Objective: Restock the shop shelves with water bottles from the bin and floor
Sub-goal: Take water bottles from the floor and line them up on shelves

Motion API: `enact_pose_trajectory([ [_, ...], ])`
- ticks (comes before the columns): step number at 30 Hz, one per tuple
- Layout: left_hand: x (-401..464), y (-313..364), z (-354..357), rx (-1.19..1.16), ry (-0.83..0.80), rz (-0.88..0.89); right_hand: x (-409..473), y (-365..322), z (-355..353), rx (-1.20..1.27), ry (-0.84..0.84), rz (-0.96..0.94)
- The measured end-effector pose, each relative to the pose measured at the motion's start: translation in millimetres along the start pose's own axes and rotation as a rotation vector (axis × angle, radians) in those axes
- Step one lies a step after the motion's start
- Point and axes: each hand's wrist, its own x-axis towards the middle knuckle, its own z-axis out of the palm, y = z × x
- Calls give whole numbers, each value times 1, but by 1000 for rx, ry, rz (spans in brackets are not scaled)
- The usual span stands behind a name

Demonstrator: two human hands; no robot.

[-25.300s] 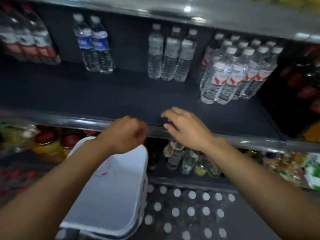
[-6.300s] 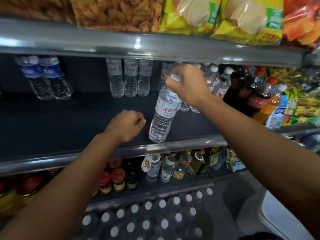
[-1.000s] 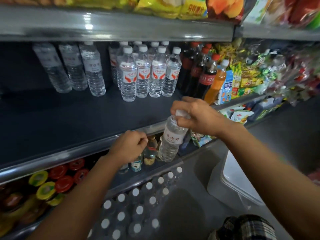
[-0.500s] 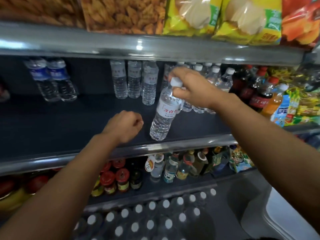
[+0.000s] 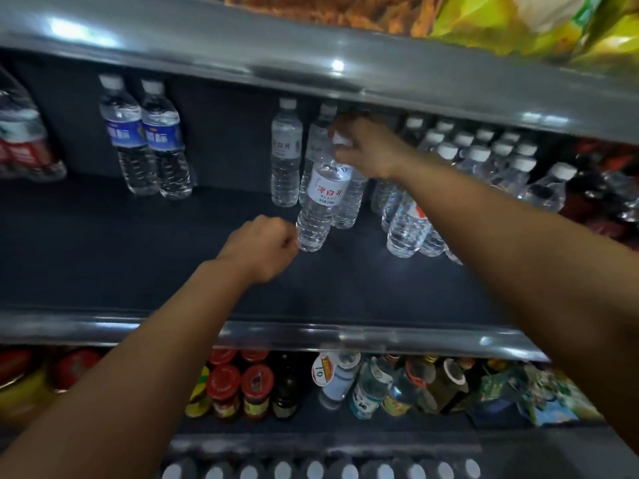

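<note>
My right hand [image 5: 368, 150] grips the cap end of a clear water bottle [image 5: 320, 205] with a white label. The bottle hangs slightly tilted, its base just above the dark shelf [image 5: 138, 257], in front of a short row of matching bottles [image 5: 285, 157]. My left hand [image 5: 262, 247] hovers over the shelf as an empty fist, its knuckles right beside the bottle's base. A group of red-labelled water bottles [image 5: 408, 226] stands to the right under my right forearm.
Two blue-labelled bottles [image 5: 145, 140] stand at the back left. The upper shelf's metal edge [image 5: 311, 70] hangs low over the bottle tops, with snack bags above. Jars and small bottles [image 5: 242, 388] fill the lower shelf. Capped bottles [image 5: 311, 468] stand on the floor.
My right hand has carried the bottle deeper into the shelf, close to the matching row at the back. My left fist stays near the bottle's base. The view has moved closer.
</note>
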Motion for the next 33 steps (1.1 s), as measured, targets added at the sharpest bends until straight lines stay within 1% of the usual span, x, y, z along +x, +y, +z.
enact_pose_trajectory([
  [5, 12, -6, 18, -5, 24, -10, 31, 18, 9, -73, 14, -25],
  [14, 18, -12, 35, 66, 19, -26, 63, 39, 16, -118, 22, -10],
  [20, 23, -12, 39, 70, 39, -11, 75, 39, 22, -108, 37, -5],
  [28, 24, -17, 42, 66, 56, -3, 83, 49, 31, -121, 125, 49],
  [33, 23, -16, 41, 66, 50, 7, 80, 48, 34, -129, 118, 58],
])
